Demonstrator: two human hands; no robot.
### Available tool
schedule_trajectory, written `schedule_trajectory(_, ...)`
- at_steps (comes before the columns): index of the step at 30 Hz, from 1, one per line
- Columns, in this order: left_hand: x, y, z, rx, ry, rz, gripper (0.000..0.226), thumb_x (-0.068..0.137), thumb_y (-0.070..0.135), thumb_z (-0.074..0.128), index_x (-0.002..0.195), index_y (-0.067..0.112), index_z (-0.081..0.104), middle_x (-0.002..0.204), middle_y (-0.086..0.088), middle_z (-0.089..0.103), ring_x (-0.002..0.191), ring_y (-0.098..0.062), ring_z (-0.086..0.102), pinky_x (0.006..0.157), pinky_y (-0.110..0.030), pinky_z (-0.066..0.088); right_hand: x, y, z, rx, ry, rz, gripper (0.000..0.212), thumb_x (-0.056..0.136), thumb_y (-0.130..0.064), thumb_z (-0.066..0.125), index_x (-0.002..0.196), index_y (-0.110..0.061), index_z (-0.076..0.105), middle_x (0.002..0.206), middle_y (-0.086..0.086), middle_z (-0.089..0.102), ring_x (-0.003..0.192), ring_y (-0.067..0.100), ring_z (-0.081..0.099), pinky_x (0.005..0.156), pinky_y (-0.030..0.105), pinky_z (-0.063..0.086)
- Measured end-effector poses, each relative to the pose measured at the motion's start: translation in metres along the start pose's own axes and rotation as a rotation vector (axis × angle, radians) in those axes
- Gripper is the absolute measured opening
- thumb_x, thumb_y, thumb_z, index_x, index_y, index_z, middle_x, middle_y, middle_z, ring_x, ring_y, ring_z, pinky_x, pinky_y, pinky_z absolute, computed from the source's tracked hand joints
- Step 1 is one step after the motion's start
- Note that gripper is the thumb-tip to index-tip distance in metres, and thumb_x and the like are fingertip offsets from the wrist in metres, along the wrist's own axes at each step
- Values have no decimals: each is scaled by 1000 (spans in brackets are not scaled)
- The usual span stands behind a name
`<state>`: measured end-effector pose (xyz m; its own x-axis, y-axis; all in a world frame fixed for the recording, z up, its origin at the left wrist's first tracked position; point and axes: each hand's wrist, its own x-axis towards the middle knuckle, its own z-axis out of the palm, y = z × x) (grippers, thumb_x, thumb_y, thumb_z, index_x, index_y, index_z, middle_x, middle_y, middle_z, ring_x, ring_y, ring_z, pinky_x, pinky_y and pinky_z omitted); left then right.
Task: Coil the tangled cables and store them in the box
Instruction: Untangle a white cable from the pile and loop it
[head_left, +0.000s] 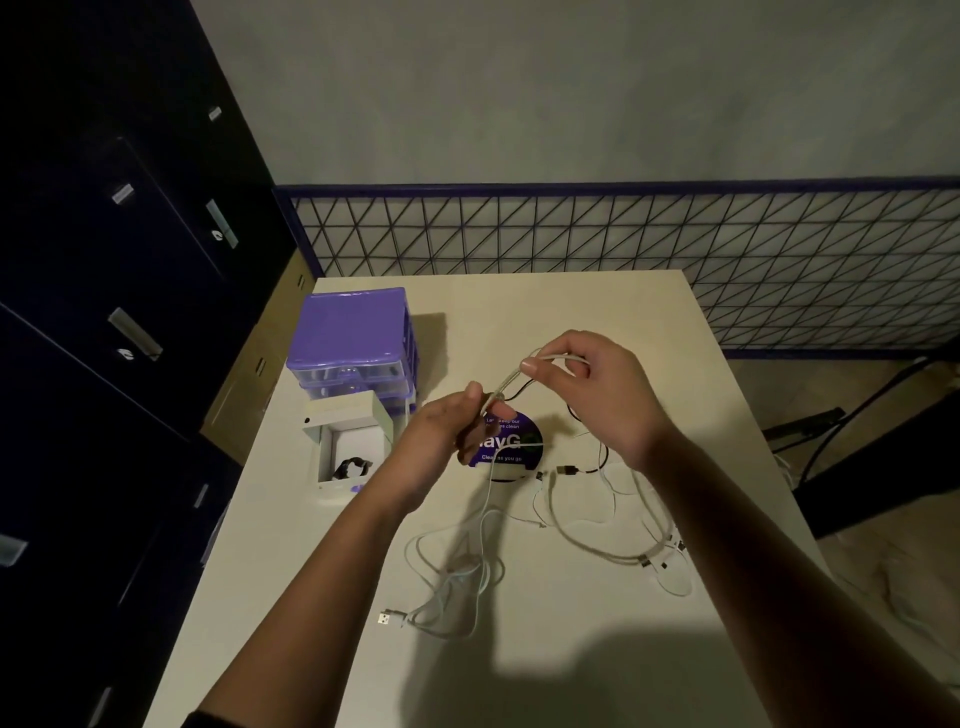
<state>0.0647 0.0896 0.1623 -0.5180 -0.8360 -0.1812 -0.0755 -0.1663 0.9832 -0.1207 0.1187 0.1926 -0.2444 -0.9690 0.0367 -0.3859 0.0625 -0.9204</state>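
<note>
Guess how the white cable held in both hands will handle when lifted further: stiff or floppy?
Likely floppy: the white cable sags from the left hand into loose loops on the table. Probably light, since the right hand holds it by a pinch. It may snag, as it lies close to the other cables.

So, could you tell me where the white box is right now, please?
In the head view, the white box sits open on the table's left side, directly in front of the purple drawers and just left of the left hand.
</note>
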Motion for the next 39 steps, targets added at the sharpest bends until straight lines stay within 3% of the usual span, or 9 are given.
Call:
schedule_trajectory(5,0,1,2,-369,-67,-24,29,94,31,45,75,12,53,56,1,22,48,-12,25,99,-38,45,-4,9,5,-17,37,7,15,84,-44,68,77,-32,65,69,-20,52,66,1,50,66,23,39)
schedule_trajectory(10,3,2,5,-781,-92,-122,35,99,28,40,67,16,44,58,4,19,44,-10,24,95,-35,48,-16,30,19,-63,-46,-23,25,100,-32,46,104,-26,70,105,-5,67,100,8,59,88,26,45)
schedule_trajectory(15,3,1,3,-990,-112,-132,29,96,20,40,79,8,60,56,5,21,44,-9,30,97,-34,51,-26,41,24,-21,39,77,20,100,-31,46,96,-23,63,82,-14,65,72,-2,54,71,27,43)
schedule_trajectory(18,2,1,3,-983,-108,-114,32,99,16,37,97,2,66,53,5,28,45,-8,30,99,-34,50,-27,44,23,-74,80,116,25,96,-40,52,77,-24,59,58,-19,55,56,0,48,59,30,40)
schedule_trajectory(22,5,2,6,-927,-39,-69,33,101,18,37,117,-1,60,53,4,28,44,-8,32,97,-32,49,-31,41,28,-156,15,158,32,92,-49,52,84,-23,68,74,-11,68,71,9,61,69,36,52)
schedule_trajectory(25,5,2,8,-861,67,-24,38,103,23,35,127,0,53,56,2,39,53,-13,53,83,-25,53,-37,40,31,-220,-22,121,32,93,-48,50,90,-24,71,80,-8,71,77,13,63,74,36,50)
schedule_trajectory(29,7,1,2,-810,171,22,37,103,25,37,127,2,53,84,-5,62,90,-21,65,86,-28,55,-46,39,31,-264,-258,110,28,99,-38,41,115,-33,63,65,-8,60,59,10,52,60,31,44)
schedule_trajectory(32,10,0,0,-675,252,69,34,105,19,30,129,4,50,110,-6,72,100,-20,69,91,-29,49,-51,39,33,-271,-322,115,32,100,-33,40,126,-33,58,91,-12,66,81,10,59,77,29,48)
schedule_trajectory(39,15,-8,5,-383,383,122,24,104,23,38,122,18,52,137,0,56,110,-14,66,102,-30,43,-53,17,23,-311,-287,99,29,97,-44,46,82,-29,66,41,-27,46,46,-6,46,49,18,25)
